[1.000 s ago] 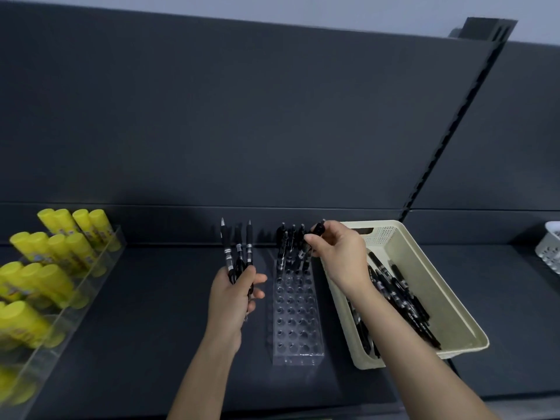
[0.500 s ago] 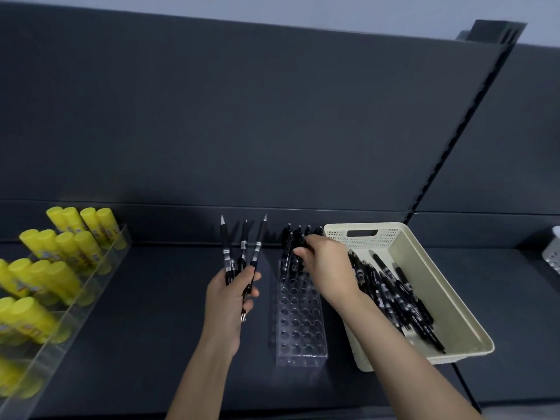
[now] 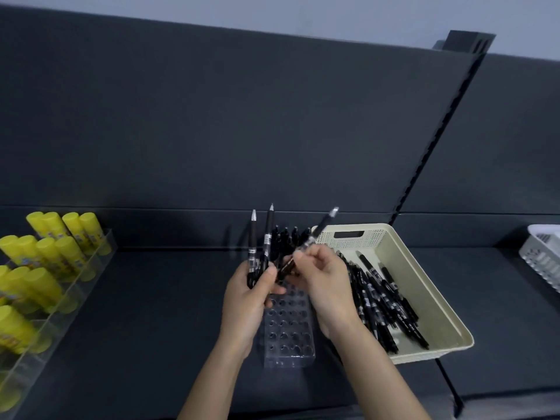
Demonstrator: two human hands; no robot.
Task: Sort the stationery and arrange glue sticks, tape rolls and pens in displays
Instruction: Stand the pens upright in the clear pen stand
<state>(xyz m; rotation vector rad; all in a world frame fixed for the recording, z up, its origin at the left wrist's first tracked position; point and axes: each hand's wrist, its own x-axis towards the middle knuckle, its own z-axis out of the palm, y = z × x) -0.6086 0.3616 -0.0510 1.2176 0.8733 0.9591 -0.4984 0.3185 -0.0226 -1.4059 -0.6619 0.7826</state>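
A clear plastic pen holder point(image 3: 288, 331) with rows of holes stands on the dark shelf, with several black pens point(image 3: 286, 237) upright in its far row. My left hand point(image 3: 247, 301) grips two black pens point(image 3: 260, 244) that point upward, just left of the holder. My right hand point(image 3: 325, 283) pinches one black pen point(image 3: 318, 234), tilted up to the right, above the holder's far end and touching the left hand's fingers. A cream basket point(image 3: 424, 286) to the right holds several loose black pens point(image 3: 381, 298).
A clear tiered display point(image 3: 69, 286) at the left holds several yellow glue sticks point(image 3: 57, 247). A white basket point(image 3: 542, 259) sits at the far right edge. A slotted upright point(image 3: 424, 153) runs up the dark back panel.
My right hand left the holder's far row and came to my left hand, taking one pen from its bunch. The left hand now holds two pens instead of three.
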